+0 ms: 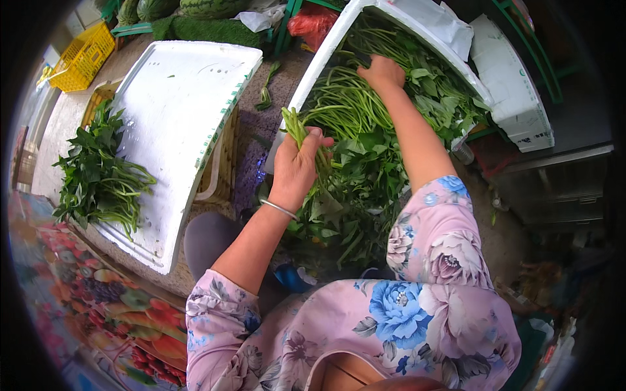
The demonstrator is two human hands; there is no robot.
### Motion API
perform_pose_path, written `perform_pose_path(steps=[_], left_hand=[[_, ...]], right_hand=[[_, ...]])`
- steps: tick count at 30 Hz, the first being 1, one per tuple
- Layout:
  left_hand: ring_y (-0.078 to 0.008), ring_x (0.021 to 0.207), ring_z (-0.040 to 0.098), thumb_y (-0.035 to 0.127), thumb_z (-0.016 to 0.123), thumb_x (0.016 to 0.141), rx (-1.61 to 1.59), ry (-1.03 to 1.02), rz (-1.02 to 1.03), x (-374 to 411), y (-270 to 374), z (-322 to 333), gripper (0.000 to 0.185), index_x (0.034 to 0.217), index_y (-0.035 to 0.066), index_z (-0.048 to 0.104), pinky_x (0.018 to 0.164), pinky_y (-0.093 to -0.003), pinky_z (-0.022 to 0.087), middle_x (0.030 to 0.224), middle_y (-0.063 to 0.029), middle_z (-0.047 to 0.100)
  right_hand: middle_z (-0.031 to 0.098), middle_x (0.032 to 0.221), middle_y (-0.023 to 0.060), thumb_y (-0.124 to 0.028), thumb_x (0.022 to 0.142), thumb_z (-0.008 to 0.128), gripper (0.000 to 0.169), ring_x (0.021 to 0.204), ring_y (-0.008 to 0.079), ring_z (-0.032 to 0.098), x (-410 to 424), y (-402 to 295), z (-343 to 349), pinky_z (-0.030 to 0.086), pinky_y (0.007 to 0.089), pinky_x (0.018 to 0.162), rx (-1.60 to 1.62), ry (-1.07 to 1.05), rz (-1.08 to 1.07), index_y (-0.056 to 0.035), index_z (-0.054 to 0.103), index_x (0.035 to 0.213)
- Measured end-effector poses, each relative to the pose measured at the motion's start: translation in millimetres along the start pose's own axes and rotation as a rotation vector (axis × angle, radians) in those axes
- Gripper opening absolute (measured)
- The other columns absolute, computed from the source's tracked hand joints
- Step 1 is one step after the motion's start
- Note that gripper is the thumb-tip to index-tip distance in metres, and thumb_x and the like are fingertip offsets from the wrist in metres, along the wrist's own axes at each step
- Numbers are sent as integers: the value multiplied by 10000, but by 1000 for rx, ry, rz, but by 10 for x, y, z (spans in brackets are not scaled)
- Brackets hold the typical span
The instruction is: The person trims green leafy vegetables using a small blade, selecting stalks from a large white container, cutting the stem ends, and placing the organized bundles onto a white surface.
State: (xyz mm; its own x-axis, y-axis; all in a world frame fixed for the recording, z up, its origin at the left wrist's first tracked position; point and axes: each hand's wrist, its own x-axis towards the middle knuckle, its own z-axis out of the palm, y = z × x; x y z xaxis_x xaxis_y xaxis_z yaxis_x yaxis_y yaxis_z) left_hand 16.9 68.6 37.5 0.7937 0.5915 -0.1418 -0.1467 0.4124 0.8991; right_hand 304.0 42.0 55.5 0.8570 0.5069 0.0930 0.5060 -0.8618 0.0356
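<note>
My left hand is closed around a small bunch of leafy green stems, cut ends up, over the near left edge of a white foam box. Inside the box lies a heap of long-stemmed leafy greens. My right hand reaches in at the heap's far part, with its fingertips among the stems; whether they grip any is hidden. On a white foam lid to the left rests a pile of the same kind of greens.
A yellow plastic crate stands at the far left. Watermelons sit beyond green artificial turf. A red plastic bag is behind the box; another white foam box stands at its right. Loose stems lie on the ground.
</note>
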Motion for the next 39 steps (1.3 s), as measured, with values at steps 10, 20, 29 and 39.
perform_pose_path(steps=[10, 20, 29, 39], left_hand=[[-135, 674, 576, 223, 474, 924, -77, -13, -60, 37, -73, 22, 245, 1003, -8, 480, 587, -276, 464, 811, -123, 628], [-102, 526, 489, 221, 553, 862, 15, 45, -62, 32, -35, 73, 259, 968, -15, 543, 494, -243, 353, 618, -75, 595], [-117, 592, 554, 197, 620, 819, 63, -20, -125, -20, -27, 55, 267, 1005, 8, 581, 558, -248, 365, 616, -48, 583], [-134, 556, 563, 82, 605, 811, 9, -19, -108, -21, -123, 68, 142, 914, -15, 592, 516, -255, 434, 660, -56, 588]], right_hand=[[675, 896, 102, -488, 662, 687, 533, 808, 230, 645, -111, 788, -52, 491, 344, 725, 592, 250, -185, -149, 649, 1071], [671, 856, 100, -426, 725, 690, 451, 760, 218, 640, -345, 822, -200, 487, 319, 691, 492, 333, -223, -115, 655, 1050], [659, 944, 104, -257, 715, 772, 481, 843, 129, 601, -635, 1022, -627, 454, 238, 775, 852, 231, -228, 37, 616, 1063], [600, 734, -18, -171, 743, 750, 289, 526, 36, 451, -1333, 1280, -1439, 339, 191, 480, 1203, 652, -102, -4, 647, 955]])
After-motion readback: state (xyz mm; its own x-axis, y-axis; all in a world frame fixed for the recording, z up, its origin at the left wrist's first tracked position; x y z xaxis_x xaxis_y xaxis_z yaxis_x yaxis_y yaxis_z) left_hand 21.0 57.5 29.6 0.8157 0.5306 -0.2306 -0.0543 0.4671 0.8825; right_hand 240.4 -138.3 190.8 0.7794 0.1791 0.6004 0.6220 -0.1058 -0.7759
